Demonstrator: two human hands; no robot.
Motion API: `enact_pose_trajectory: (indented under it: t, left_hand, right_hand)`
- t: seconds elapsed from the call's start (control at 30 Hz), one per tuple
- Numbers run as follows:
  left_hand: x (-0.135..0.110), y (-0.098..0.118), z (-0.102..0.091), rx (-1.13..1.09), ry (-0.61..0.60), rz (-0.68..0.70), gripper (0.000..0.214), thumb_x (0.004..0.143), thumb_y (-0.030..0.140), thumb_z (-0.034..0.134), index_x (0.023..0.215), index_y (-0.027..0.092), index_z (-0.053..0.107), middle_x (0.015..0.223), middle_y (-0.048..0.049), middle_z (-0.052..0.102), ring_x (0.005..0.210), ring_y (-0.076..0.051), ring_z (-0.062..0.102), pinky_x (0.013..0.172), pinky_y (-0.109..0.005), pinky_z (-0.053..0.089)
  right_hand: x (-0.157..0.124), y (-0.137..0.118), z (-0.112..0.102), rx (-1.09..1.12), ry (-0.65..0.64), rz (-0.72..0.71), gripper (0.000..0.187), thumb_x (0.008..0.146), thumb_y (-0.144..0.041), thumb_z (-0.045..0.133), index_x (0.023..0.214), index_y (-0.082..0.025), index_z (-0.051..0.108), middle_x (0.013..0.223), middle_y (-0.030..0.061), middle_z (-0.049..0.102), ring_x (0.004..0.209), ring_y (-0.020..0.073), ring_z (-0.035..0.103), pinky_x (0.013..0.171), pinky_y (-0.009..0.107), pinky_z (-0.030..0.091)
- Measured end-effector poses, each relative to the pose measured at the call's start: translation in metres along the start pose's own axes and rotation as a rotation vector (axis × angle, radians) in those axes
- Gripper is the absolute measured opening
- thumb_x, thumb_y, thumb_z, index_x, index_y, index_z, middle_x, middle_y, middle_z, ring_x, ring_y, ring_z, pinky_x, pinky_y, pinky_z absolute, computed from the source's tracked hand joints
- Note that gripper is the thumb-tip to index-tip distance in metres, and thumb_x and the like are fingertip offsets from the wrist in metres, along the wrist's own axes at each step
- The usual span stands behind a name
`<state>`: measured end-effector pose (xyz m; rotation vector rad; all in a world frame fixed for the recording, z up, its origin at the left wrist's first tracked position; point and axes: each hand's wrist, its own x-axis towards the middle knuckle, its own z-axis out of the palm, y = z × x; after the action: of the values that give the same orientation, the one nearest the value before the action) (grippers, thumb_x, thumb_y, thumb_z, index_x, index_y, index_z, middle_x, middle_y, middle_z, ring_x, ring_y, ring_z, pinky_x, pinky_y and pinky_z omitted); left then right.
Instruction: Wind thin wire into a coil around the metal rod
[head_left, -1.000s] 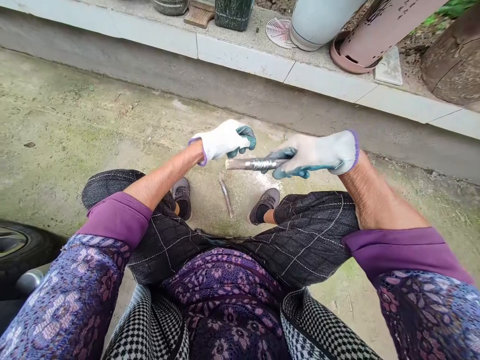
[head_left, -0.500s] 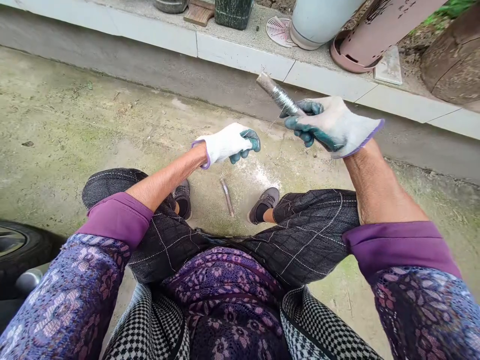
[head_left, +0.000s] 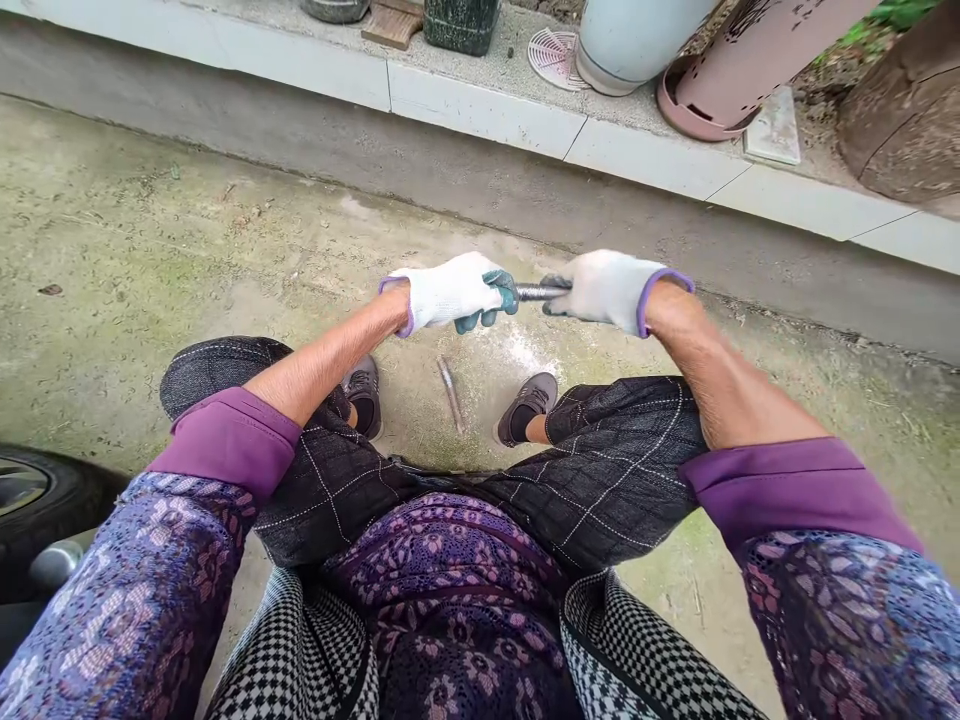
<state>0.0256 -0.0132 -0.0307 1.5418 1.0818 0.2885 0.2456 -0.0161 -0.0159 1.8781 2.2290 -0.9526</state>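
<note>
I sit low with my knees apart over a concrete floor. My right hand [head_left: 607, 291], in a white glove with green fingers, is closed round a grey metal rod [head_left: 538, 292] held level above the ground. My left hand [head_left: 454, 290], gloved the same way, is closed at the rod's left end; whether it grips the rod or something small there is hidden by the fingers. A second thin rod [head_left: 451, 394] lies on the floor between my two grey shoes [head_left: 529, 405], below both hands.
A raised tiled ledge [head_left: 480, 105] runs across the back with pots, a pale cylinder [head_left: 637, 40] and a pink perforated tube [head_left: 735, 70] on it. A car tyre [head_left: 37, 500] sits at the lower left. White dust marks the concrete near my feet.
My right hand swung the rod up and away to the right, then brought it back down level until its end meets my left hand. My left hand stayed nearly still.
</note>
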Motion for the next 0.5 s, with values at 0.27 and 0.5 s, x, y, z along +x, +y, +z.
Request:
enact_pose_trajectory:
  t: [0.27, 0.5]
  left_hand:
    - [0.008, 0.0, -0.007, -0.045, 0.003, 0.167, 0.023, 0.09, 0.01, 0.051, 0.099, 0.013, 0.073, 0.075, -0.0021, 0.064, 0.046, -0.005, 0.05, 0.05, -0.021, 0.043]
    - [0.006, -0.004, -0.015, 0.132, -0.036, 0.085, 0.01, 0.079, 0.012, 0.063, 0.08, 0.015, 0.073, 0.063, -0.0009, 0.057, 0.05, -0.01, 0.051, 0.048, -0.022, 0.039]
  right_hand:
    - [-0.028, -0.014, -0.028, 0.599, 0.173, -0.136, 0.02, 0.077, -0.029, 0.075, 0.093, -0.02, 0.07, 0.065, -0.0018, 0.052, 0.05, 0.0089, 0.044, 0.04, 0.023, 0.037]
    - [-0.039, -0.023, -0.01, 0.362, -0.399, -0.23, 0.019, 0.073, -0.03, 0.077, 0.087, -0.017, 0.072, 0.061, -0.0036, 0.057, 0.048, 0.0067, 0.044, 0.041, 0.02, 0.032]
